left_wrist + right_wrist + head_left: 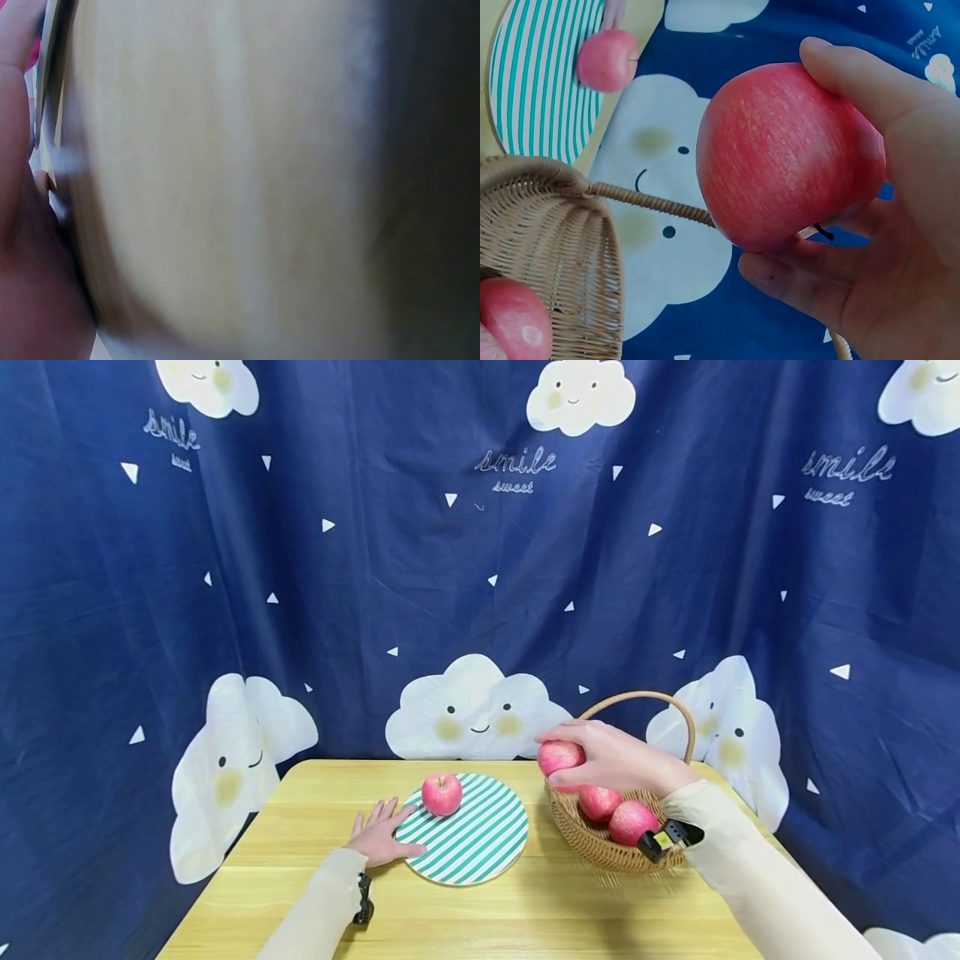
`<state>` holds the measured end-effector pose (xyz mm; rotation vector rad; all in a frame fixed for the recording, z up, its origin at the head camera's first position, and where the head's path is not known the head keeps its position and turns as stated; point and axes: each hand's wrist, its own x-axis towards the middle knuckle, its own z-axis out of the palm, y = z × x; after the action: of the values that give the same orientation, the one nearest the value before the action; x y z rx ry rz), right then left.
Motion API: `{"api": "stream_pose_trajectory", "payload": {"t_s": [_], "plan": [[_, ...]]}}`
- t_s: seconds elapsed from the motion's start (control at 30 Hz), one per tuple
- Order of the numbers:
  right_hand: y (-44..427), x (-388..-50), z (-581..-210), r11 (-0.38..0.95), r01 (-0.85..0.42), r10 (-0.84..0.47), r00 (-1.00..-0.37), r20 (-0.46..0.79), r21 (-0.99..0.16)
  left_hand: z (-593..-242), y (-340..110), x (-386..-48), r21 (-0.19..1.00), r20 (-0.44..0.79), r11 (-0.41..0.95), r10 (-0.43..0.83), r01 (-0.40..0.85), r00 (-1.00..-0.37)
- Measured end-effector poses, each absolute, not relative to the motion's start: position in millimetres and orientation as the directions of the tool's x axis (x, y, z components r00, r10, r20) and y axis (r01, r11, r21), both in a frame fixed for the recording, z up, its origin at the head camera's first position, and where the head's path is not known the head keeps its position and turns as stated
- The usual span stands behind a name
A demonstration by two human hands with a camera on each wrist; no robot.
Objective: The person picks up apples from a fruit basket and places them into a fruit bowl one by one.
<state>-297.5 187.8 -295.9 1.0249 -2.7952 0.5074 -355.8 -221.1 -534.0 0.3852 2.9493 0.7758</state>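
Seemingly mid-transfer, the right hand (617,760) grips an apple (787,154) in curled fingers (802,291) near the basket (576,837), calling next for a gentle set-down, while the left hand (377,842), fingers spread, touches the striped board (480,843).

The apples (787,154) look smooth-skinned, with a soft gloss. The basket (574,247) is rough, woven wicker, its handle (651,202) wound in similar matt strands. The round board (472,839) appears smooth and matt. The bench (450,922) is smooth, grained wood with a faint sheen; the backdrop (450,577) is creased cloth, slightly shiny.
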Motion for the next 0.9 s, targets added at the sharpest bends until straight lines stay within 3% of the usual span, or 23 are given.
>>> {"api": "stream_pose_trajectory", "payload": {"t_s": [0.53,0.9], "plan": [[155,-318,-301,0.628,-0.727,-0.674,-0.687,0.273,-0.277,-532,-220,-355,0.485,0.003,0.844,0.262,0.231,-0.965],[133,-338,-307,0.672,-0.691,-0.657,-0.722,0.218,-0.265,-533,-221,-356,0.503,-0.010,0.835,0.264,0.223,-0.965]]}}
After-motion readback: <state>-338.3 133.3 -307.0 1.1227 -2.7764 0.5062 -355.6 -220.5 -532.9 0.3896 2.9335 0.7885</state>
